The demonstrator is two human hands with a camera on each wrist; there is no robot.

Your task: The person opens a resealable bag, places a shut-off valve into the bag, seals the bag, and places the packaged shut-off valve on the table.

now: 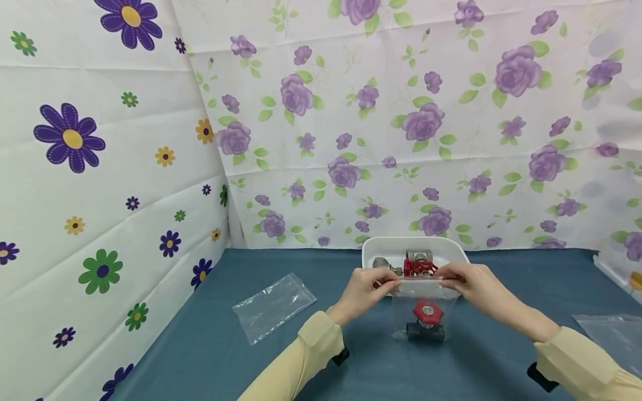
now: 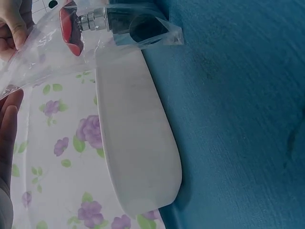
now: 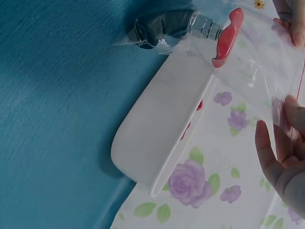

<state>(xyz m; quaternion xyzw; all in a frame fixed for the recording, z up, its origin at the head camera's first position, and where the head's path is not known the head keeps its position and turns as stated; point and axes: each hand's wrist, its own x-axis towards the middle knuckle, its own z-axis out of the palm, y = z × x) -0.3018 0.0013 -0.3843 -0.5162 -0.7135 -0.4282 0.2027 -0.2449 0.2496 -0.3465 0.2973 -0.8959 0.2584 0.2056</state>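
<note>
A clear zip bag (image 1: 408, 312) hangs by its top edge between both hands, in front of the white tub. Inside it is a valve (image 1: 425, 331) with a dark body and a red handwheel (image 1: 428, 312). My left hand (image 1: 363, 291) pinches the bag's upper left corner between thumb and fingers. At the upper right corner, my right hand (image 1: 478, 288) pinches the same edge. In the right wrist view, the right hand (image 3: 288, 155) has thumb and finger on the plastic. The left wrist view shows the valve (image 2: 136, 26) lying at the bottom of the bag.
Behind the bag stands a white tub (image 1: 416, 243) holding red and metal valves (image 1: 418, 263). An unfilled clear bag (image 1: 275, 308) lies on the blue cloth (image 1: 200, 356) to the left. Another clear bag (image 1: 614, 337) lies at the right edge. Flowered sheets hang behind and left.
</note>
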